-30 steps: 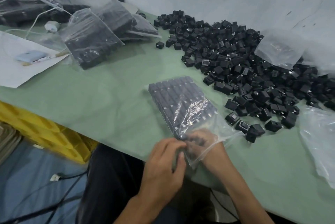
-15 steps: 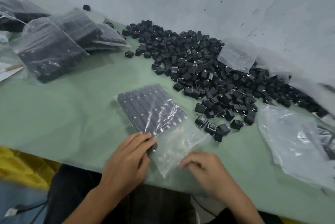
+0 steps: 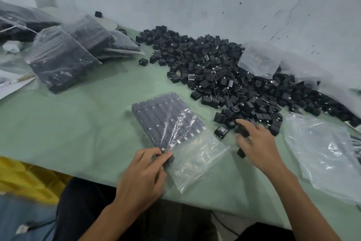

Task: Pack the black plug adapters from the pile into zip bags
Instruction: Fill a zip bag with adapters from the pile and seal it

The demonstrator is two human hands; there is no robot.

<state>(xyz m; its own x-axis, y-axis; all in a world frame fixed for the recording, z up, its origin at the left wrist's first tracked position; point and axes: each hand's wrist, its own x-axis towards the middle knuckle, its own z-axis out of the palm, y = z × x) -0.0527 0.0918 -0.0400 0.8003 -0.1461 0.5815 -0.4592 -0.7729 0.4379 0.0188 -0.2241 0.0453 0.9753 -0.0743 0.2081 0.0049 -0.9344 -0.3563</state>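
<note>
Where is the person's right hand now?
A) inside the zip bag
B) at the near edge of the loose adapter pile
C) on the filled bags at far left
B: the right hand is at the near edge of the adapter pile, beside the zip bag, not in it.

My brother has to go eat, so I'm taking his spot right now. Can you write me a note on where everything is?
Left hand: pinches the zip bag at its near left corner, by the last row.
Right hand: over loose adapters at the near edge of the pile; blurred, so grip unclear.
Done: the bag holds neat rows of adapters; filled bags lie far left.
To do: fill the bag's empty end, zip it, then start the empty bags on the right.
</note>
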